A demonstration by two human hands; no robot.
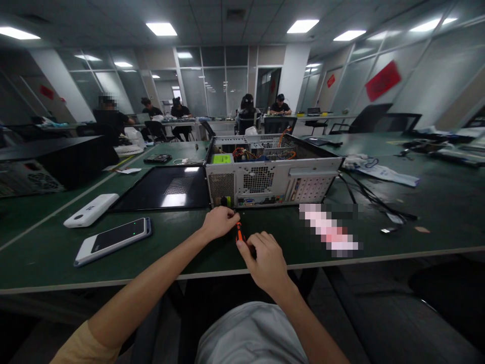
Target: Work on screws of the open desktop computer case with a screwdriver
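An open computer case lies on its side on the green table, its rear panel of vents, ports and slot covers facing me. My right hand is closed around the handle of an orange and black screwdriver, which points away from me toward the case. At the screwdriver's far end, my left hand has its fingers pinched together in front of the case's lower left corner. Whatever sits between those fingertips is too small to make out. Cables and a yellow-green label show inside the case.
Left of the case lies a black side panel. A white power bank and a white device with a dark screen rest nearer me. Black cables and gloves lie to the right. Another computer case stands far left.
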